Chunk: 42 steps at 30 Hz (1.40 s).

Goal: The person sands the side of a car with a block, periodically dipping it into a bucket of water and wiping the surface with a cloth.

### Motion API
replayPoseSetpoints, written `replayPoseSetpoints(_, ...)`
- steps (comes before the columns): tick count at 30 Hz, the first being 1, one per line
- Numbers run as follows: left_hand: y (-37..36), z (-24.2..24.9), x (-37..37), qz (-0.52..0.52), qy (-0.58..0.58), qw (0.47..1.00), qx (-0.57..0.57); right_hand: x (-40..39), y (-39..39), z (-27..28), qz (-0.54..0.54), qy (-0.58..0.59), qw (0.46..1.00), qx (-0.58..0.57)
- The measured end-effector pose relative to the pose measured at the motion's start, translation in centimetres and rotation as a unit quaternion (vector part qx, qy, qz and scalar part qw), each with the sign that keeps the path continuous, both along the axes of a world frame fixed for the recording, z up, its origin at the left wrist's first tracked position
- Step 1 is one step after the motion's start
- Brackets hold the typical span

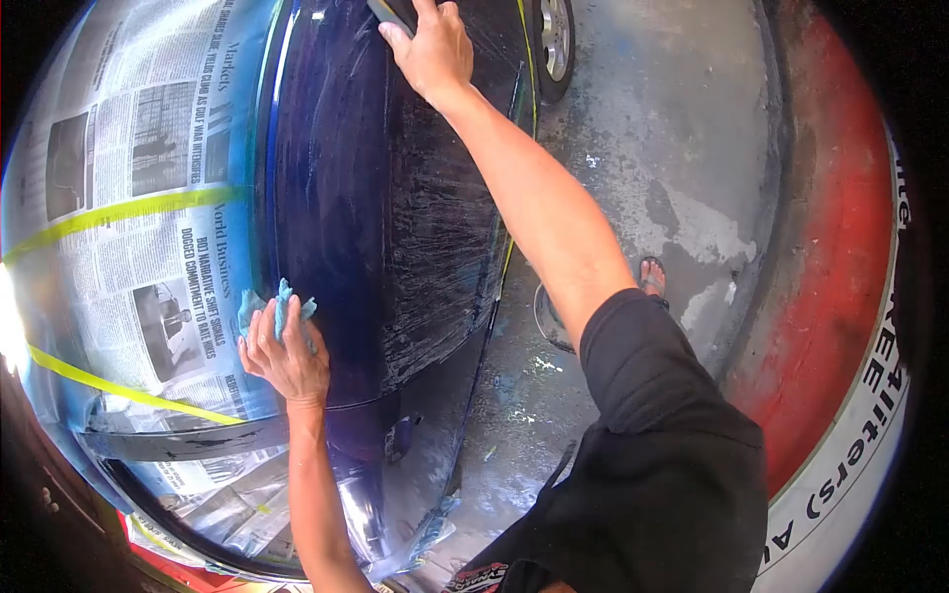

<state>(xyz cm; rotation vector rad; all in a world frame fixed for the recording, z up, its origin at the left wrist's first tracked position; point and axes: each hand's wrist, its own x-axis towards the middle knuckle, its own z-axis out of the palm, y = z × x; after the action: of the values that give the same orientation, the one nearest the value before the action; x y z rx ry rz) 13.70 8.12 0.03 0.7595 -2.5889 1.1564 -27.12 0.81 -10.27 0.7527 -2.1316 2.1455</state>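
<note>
My left hand (287, 361) is closed on a crumpled teal cloth (284, 295), at the border between the dark blue car body (326, 227) and the newspaper covering. At the top of the view my right hand (438, 49) reaches far along the car side. Its fingers are wrapped round a dark grey flat block (388, 13), partly cut off by the frame edge. Whitish streaks and wet-looking marks cover the car's side panel (435, 267) below that hand.
Newspaper sheets (148, 178) cover the car's glass, held by yellow-green tape (129, 215). A car wheel (557, 40) stands at the top. Stained concrete floor (652, 119) runs along the right, with a sandalled foot (652, 277) on it. Beyond lies a red strip (830, 247) beside a lettered white banner (840, 465).
</note>
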Motion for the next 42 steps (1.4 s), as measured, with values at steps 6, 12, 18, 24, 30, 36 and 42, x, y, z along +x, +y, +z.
replayPoseSetpoints(6, -0.1, 0.0, 0.3, -0.002, -0.006, 1.0, 0.002, 9.7, 3.8, -5.4, 0.036, 0.07, 0.994, -0.077)
replayPoseSetpoints(12, -0.1, 0.0, 0.1, 0.003, -0.004, 1.0, 0.007, -0.2, -0.7, -0.9, -0.011, -0.031, 0.999, 0.006)
replayPoseSetpoints(18, -0.3, 0.1, 0.0, -0.012, 0.002, 1.0, 0.011, 10.9, 4.5, -2.5, 0.083, 0.128, 0.987, -0.052)
replayPoseSetpoints(24, -0.2, 0.0, 0.3, -0.013, 0.003, 1.0, 0.019, -1.0, -2.0, 6.2, 0.02, 0.054, 0.998, 0.036)
replayPoseSetpoints(30, -0.2, 0.1, 0.1, -0.011, 0.008, 1.0, 0.018, 14.6, 6.9, 1.2, 0.081, 0.171, 0.982, -0.026)
replayPoseSetpoints(36, 0.0, 0.0, 0.3, -0.007, 0.006, 1.0, 0.021, 2.6, -0.5, 5.5, 0.042, 0.1, 0.993, 0.039)
replayPoseSetpoints(42, -0.2, -0.1, 0.3, -0.013, 0.014, 1.0, 0.018, 17.9, 6.6, 1.7, 0.006, 0.215, 0.976, 0.028)
